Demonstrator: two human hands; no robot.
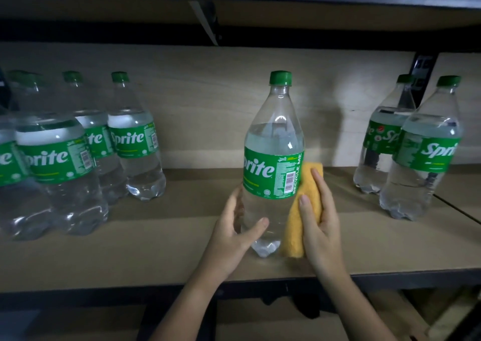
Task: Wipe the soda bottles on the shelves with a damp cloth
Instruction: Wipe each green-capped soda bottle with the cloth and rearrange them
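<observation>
Sprite bottle [273, 158] stands upright on the shelf [156, 249], near the middle of its front edge and apart from the other stock. Clear plastic, clear liquid filled to the shoulder, green cap fitted, green label facing forward with the barcode panel turned to the right (the words "RECYCLE ME" run up the label's right margin).

Left hand [231, 234] cups the lower body of the bottle from the left; thumb lies across the front of the clear plastic below the label, and the remaining fingers wrap behind the bottle, seen only dimly through it. Grip reads as a steadying hold.

Right hand [318, 221] presses a folded yellow cloth [299, 226] flat against the bottle's right side, from the label's lower edge down toward the base. Fingers are extended and close together over the cloth, thumb tucked along its inner edge; the cloth is pinned between hand and bottle.

Cluster of Sprite bottles [78, 158] stands toward the shelf's left end, in rows running from back to front. Two further bottles [416, 153] stand near the right end, one behind the other.
</observation>
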